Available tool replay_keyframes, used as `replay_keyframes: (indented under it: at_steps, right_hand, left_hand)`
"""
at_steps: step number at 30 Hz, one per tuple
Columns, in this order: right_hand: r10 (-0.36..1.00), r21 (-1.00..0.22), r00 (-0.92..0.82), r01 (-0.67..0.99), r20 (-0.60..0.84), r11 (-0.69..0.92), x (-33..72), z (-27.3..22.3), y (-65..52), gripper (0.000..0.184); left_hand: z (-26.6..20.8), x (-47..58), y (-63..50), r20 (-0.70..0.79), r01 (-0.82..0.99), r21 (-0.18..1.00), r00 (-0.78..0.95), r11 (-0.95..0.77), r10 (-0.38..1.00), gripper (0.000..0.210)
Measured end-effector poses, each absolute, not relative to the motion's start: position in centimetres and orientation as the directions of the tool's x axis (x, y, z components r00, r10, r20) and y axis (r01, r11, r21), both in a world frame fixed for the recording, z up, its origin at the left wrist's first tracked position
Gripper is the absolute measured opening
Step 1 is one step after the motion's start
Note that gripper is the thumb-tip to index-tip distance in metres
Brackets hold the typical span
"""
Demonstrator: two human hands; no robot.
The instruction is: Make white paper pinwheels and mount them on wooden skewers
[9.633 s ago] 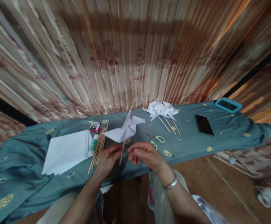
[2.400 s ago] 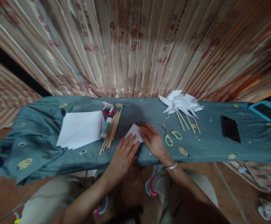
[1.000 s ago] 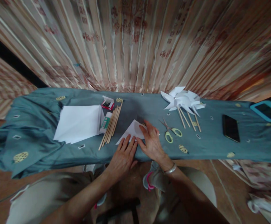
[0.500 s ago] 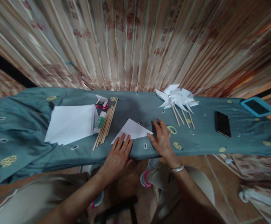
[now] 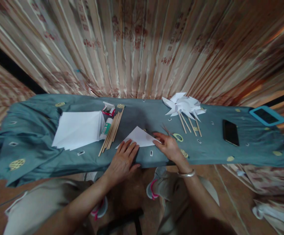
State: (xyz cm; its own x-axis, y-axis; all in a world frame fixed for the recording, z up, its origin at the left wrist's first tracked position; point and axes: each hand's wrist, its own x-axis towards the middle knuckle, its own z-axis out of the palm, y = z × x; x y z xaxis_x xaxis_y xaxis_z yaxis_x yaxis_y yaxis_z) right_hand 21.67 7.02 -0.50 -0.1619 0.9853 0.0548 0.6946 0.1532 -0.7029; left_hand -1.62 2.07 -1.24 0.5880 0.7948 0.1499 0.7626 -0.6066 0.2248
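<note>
A white sheet of paper (image 5: 140,136), folded into a triangle, lies on the cloth-covered table in front of me. My left hand (image 5: 122,160) rests on its lower left part with fingers stretched out, holding nothing. At the paper's right corner, my right hand (image 5: 167,146) has its thumb and forefinger closed on the tip. Just beyond that hand is a pair of scissors (image 5: 178,137) with green handles, its blades pointing up and left.
Left of the paper lie several wooden sticks (image 5: 112,133), a glue stick (image 5: 106,128), a small red box (image 5: 108,109) and a stack of white paper (image 5: 77,130). To the right are paper pinwheels (image 5: 182,105), a black phone (image 5: 230,132) and a blue-framed tablet (image 5: 266,115).
My right hand has drawn its fingers in and closed on the paper's right corner, uncovering the scissors' blades. My left hand stays flat on the paper. The view has shifted slightly.
</note>
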Motion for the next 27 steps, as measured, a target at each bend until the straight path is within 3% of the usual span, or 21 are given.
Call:
replay_keyframes:
  at_steps: [3,8,13,17,19,22,25,27]
  right_hand:
    - [0.964,-0.855,-0.233,0.518,-0.127,0.012,22.8,0.3,6.2,0.038]
    - [0.909,-0.941,-0.34,0.313,-0.239,-0.13,23.5,1.5,3.9,0.037]
    - [0.898,-0.962,-0.37,0.22,-0.236,-0.162,23.5,1.9,3.2,0.027]
    - [0.943,-0.967,-0.316,0.254,-0.1,-0.018,22.0,1.8,4.1,0.027]
    - [0.954,-0.9,-0.298,0.413,0.015,0.143,20.8,2.0,4.6,0.019]
    - [0.921,-0.643,-0.353,0.67,0.164,0.371,19.0,2.6,5.4,0.018]
    - [0.89,-0.41,-0.398,0.791,0.22,0.455,17.3,3.1,6.0,0.024]
    - [0.888,-0.352,-0.394,0.817,0.237,0.456,16.4,3.0,6.4,0.023]
  left_hand:
    - [-1.0,-1.7,2.1,0.15,0.754,0.225,0.599,-0.617,0.787,0.057]
    - [-1.0,-1.3,1.7,0.14,0.758,0.204,0.603,-0.619,0.785,0.052]
    - [-1.4,-0.7,1.2,0.141,0.734,0.186,0.638,-0.653,0.757,0.051]
    - [-1.8,-0.5,1.1,0.141,0.732,0.18,0.642,-0.657,0.754,0.054]
    - [-1.9,-0.6,1.1,0.136,0.734,0.181,0.641,-0.655,0.756,0.055]
    - [-1.9,-0.6,1.1,0.126,0.734,0.188,0.64,-0.652,0.758,0.057]
    - [-2.0,-0.7,1.0,0.12,0.737,0.202,0.635,-0.645,0.763,0.059]
    - [-2.2,-0.7,1.0,0.108,0.74,0.214,0.63,-0.637,0.769,0.061]
